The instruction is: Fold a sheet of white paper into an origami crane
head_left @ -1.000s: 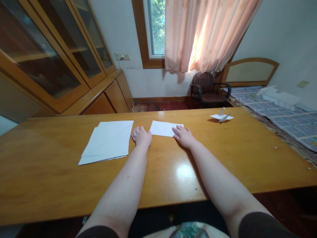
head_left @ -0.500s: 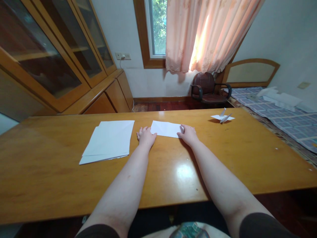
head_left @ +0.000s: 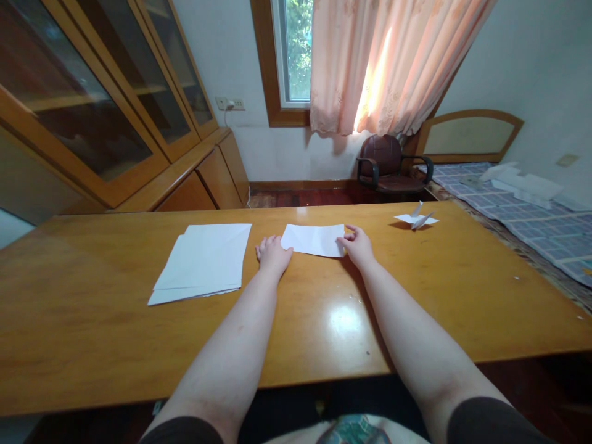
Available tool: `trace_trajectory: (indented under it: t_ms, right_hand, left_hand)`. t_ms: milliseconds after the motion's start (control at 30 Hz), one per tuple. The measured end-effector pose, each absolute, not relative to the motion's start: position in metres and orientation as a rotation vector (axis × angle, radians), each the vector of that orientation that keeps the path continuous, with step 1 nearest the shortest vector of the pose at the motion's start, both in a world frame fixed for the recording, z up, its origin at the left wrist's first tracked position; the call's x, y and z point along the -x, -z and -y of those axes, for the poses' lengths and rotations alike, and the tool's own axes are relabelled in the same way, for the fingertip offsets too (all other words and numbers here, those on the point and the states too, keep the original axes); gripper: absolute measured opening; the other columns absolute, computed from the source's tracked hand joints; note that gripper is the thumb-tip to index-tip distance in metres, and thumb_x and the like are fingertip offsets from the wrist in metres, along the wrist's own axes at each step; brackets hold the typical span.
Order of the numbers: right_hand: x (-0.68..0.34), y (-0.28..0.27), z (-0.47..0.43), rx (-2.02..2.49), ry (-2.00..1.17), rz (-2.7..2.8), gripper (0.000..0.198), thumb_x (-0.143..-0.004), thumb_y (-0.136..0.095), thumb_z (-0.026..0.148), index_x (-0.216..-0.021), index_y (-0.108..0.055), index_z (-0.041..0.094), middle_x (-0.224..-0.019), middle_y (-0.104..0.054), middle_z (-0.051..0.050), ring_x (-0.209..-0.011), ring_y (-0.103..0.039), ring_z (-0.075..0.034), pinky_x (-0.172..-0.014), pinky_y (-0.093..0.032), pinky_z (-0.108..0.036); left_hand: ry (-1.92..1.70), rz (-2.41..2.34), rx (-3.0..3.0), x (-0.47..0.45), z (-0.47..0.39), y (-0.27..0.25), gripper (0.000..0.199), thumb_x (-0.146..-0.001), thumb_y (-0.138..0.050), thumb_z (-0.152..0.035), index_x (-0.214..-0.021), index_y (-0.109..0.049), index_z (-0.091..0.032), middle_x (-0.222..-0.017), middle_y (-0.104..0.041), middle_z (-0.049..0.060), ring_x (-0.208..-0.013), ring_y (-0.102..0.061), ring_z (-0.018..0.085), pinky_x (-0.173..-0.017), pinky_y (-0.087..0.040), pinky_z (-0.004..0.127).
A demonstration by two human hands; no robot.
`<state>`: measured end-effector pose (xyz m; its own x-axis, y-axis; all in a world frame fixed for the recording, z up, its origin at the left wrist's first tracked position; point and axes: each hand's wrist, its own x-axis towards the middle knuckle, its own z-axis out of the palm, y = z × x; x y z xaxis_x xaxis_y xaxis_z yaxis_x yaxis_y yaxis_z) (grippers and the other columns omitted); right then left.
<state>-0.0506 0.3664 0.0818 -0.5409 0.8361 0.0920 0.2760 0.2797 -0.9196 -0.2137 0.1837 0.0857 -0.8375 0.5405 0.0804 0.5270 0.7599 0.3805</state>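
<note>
A folded white sheet of paper (head_left: 313, 240), longer than it is deep, lies on the table between my two hands. At its left end is my left hand (head_left: 274, 254), thumb at the near corner and fingers bent along the edge, gripping it. My right hand (head_left: 357, 246) pinches the right edge between thumb and fingertips, and that edge looks slightly raised. Left of my left hand rests a stack of white paper (head_left: 203, 258), its sheets not quite aligned. A folded paper crane (head_left: 417, 218) stands beyond my right hand, wings spread.
The wooden table (head_left: 102, 333) spans the view. Past its far edge are a brown armchair (head_left: 385, 161), a curtained window and a glass-door cabinet (head_left: 92, 80) at left. A bed (head_left: 513, 203) with a checked cover stands at right.
My right hand has shifted slightly right and its fingers have lifted off the paper's top to its right edge, so more of the sheet shows. My left hand stays in place.
</note>
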Motion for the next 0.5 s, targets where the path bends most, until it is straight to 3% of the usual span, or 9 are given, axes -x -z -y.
trace_trajectory:
  t_ms: [200,400,500]
  right_hand:
    - [0.0516,-0.0752,-0.3685,0.884,-1.473,1.94,0.028,-0.068,-0.064,0.033,-0.088,-0.064,0.014,-0.086,-0.071,-0.008,-0.077,-0.066,-0.02,-0.072,-0.052,-0.033]
    - [0.0508,-0.0752,-0.374,0.714,-1.46,1.907,0.029,-0.07,-0.062,0.036,-0.09,-0.063,0.015,-0.096,-0.07,-0.009,-0.087,-0.065,-0.02,-0.08,-0.05,-0.035]
    - [0.0494,-0.0747,-0.3741,0.659,-1.445,1.981,0.027,-0.071,-0.06,0.033,-0.09,-0.063,0.015,-0.095,-0.07,-0.008,-0.088,-0.065,-0.02,-0.082,-0.05,-0.035]
  left_hand:
    - [-0.655,-2.925,-0.862,0.2132,-0.1835,-0.0856,0.06,-0.076,-0.056,-0.044,-0.13,-0.048,-0.02,-0.137,-0.048,0.012,-0.133,-0.032,0.033,-0.109,-0.02,0.054]
    - [-0.784,-2.877,-0.915,0.2127,-0.1826,-0.09,0.051,-0.078,-0.056,-0.041,-0.127,-0.05,-0.027,-0.13,-0.055,0.006,-0.129,-0.04,0.028,-0.109,-0.023,0.048]
    - [-0.894,-2.873,-0.863,0.2155,-0.1832,-0.0883,0.061,-0.076,-0.059,-0.039,-0.133,-0.043,-0.023,-0.132,-0.054,0.009,-0.124,-0.045,0.026,-0.107,-0.029,0.041]
